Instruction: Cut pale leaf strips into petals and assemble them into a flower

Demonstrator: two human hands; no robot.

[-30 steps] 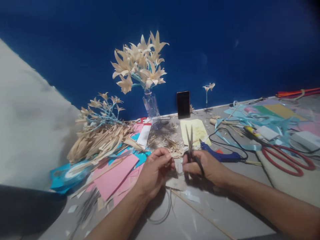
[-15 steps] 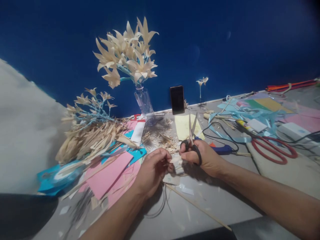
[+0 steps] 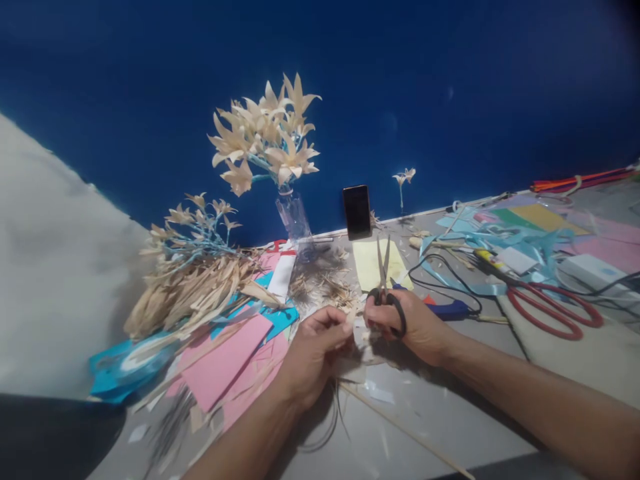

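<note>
Black-handled scissors (image 3: 384, 267) are in my right hand (image 3: 417, 323), blades pointing away from me and slightly parted. My left hand (image 3: 320, 353) pinches a small pale piece of dried husk (image 3: 352, 317) between thumb and fingertips, just left of the scissor handles. The two hands are close together but apart. Beyond them lie a heap of husk scraps (image 3: 335, 287) and a yellow paper (image 3: 377, 260). A blue-handled tool (image 3: 447, 311) rests beside my right hand, its front partly hidden.
Husk flowers (image 3: 270, 133) stand in a clear plastic bottle (image 3: 295, 227) by the blue wall. A phone (image 3: 357, 212) leans there too. Dried husks (image 3: 190, 293) and pink paper (image 3: 225, 360) lie left; red-handled scissors (image 3: 555, 310), cables and blue ribbon (image 3: 543, 247) lie right.
The view has shifted, so the background sits lower and further right. My left hand has turned, and the husk piece in its fingers now points upward. The right hand keeps the scissors.
</note>
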